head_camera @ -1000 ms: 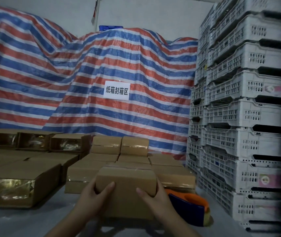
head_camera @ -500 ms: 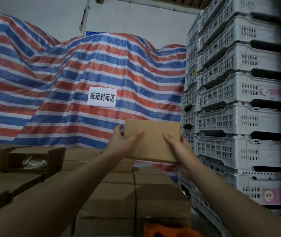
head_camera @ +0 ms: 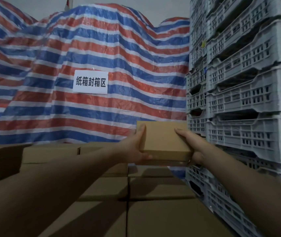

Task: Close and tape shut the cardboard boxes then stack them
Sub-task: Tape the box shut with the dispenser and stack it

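A person holds a closed cardboard box (head_camera: 162, 139) at arm's length above the stacked boxes (head_camera: 153, 187), near the far right corner beside the grey plastic crates (head_camera: 249, 100). The left hand (head_camera: 133, 147) and right hand (head_camera: 194, 147) clasp its short ends, fingers curled over the top. Its long axis runs left to right; the nearest landing spot appears to lie directly below, equally near both hands.

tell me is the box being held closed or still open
Closed: the held box shows a flat, unbroken top with no flaps raised, gripped by the left hand and right hand.
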